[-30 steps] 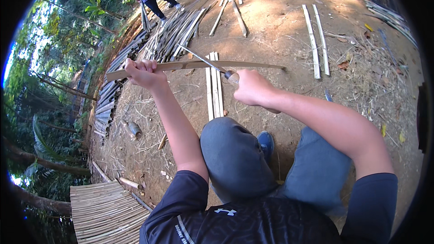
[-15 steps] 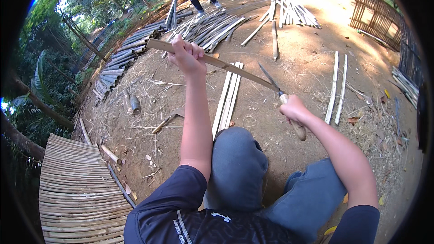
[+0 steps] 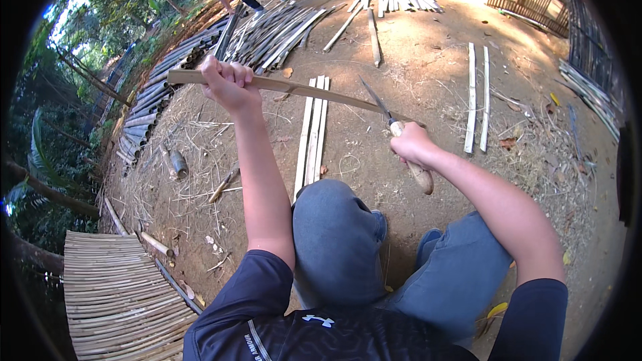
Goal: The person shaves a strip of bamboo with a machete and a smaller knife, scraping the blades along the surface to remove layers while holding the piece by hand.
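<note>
Bamboo strip (image 3: 287, 87) gripped upper left by left hand (image 3: 231, 85), its right end just above right hand (image 3: 413, 144), knife (image 3: 395, 124) grasped there

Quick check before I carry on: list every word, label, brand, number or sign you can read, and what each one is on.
Dark shirt, beside the pale stripe: small printed lettering, not copied out here.
Dark shirt, chest: a white emblem, without letters.
Bamboo strip and knife: no lettering visible.
</note>
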Demonstrator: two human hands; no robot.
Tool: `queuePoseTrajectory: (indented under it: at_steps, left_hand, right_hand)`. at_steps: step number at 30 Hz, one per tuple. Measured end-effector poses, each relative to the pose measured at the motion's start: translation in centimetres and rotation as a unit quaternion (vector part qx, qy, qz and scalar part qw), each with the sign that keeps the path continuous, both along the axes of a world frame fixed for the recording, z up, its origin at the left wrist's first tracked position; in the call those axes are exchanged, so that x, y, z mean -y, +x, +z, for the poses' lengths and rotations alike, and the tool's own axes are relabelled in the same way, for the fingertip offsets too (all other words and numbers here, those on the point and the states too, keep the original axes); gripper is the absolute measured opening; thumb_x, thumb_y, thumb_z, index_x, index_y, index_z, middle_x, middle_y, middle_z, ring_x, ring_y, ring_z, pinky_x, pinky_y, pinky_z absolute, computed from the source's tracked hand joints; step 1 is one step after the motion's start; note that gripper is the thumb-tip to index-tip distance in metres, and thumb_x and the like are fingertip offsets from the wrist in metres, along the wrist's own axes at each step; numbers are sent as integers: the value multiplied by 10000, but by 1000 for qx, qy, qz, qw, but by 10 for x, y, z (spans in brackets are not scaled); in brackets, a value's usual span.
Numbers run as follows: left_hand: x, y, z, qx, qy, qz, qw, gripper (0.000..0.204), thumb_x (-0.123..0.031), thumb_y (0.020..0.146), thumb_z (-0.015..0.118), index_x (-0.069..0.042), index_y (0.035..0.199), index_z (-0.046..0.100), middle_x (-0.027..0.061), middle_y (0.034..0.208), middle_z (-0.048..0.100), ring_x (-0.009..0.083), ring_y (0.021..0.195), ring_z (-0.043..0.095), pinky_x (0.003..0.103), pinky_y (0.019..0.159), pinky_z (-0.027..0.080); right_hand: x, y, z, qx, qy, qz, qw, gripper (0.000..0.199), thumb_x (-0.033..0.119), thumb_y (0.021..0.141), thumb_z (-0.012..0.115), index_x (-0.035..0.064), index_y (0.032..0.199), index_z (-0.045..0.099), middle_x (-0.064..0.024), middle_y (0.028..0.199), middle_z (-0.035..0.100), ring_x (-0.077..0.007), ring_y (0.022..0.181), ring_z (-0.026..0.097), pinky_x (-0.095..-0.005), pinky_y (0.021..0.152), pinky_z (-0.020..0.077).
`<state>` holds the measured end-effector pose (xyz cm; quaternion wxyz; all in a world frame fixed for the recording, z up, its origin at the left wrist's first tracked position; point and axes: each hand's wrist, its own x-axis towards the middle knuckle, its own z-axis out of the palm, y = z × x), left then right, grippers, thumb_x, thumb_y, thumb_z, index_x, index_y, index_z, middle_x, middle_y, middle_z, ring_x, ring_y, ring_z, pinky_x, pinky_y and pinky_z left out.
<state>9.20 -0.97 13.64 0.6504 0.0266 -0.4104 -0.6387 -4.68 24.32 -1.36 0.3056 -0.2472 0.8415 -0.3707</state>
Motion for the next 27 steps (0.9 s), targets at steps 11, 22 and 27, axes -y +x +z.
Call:
queuePoseTrajectory:
  at_steps: [11, 22, 27]
  left_hand:
    - [-18, -7, 8, 24, 1, 26, 999, 352, -240, 918, 586, -165, 674, 343, -49, 523, 275, 73, 421, 278, 267, 424, 268]
    - [-13, -5, 11, 18, 23, 79, 996, 360, -246, 924, 621, -170, 705, 345, -43, 570, 279, 83, 464, 302, 277, 461, 294]
    - [-15, -6, 9, 23, 51, 83, 995, 359, -221, 922, 613, -164, 701, 335, -44, 571, 283, 82, 453, 297, 280, 454, 295]
  right_hand:
    - [5, 12, 4, -73, -28, 32, 996, 259, 82, 752, 602, -34, 983, 601, -222, 843, 671, -344, 828, 683, -432, 755, 536]
    - [7, 41, 32, -56, -126, 60, 989, 277, 105, 755, 650, -28, 994, 613, -199, 792, 670, -326, 760, 678, -421, 714, 517]
    - [10, 29, 27, -76, -94, 52, 991, 327, 118, 749, 651, -27, 1039, 614, -209, 807, 674, -325, 770, 682, -415, 717, 520]
